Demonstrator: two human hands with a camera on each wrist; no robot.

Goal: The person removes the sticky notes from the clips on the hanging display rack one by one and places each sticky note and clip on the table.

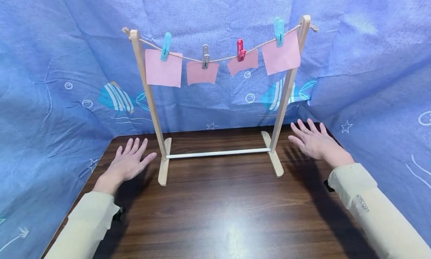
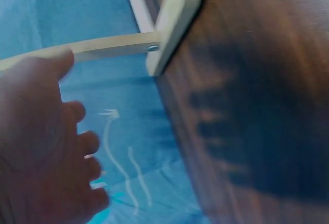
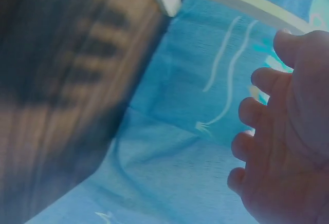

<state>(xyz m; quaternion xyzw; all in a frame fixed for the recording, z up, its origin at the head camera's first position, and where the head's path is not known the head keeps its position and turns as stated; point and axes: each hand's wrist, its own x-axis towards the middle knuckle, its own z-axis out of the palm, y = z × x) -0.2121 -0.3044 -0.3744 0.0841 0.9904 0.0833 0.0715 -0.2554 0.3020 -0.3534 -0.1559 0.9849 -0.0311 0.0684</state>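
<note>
A small wooden rack (image 1: 282, 109) stands on the table, with a twine line (image 1: 188, 58) sagging between its post tops. Pink paper pieces (image 1: 163, 74) hang along the line: a larger one at each end and two smaller ones between. Turquoise clothespins (image 1: 166, 46) hold the outer pieces; a grey clothespin (image 1: 205, 57) and a red clothespin (image 1: 240, 49) hold the inner ones. My left hand (image 1: 126, 165) hovers left of the rack, fingers spread, holding nothing. Beyond the right post, my right hand (image 1: 313, 141) is likewise spread and holds nothing. Both hands cast shadows on the table.
A white rod (image 1: 219, 153) joins the rack's wooden feet (image 1: 164, 173) low down. The dark wood-grain table (image 1: 202, 199) ends just behind the rack. Blue fabric (image 1: 215, 12) printed with fish and stars hangs behind and at both sides.
</note>
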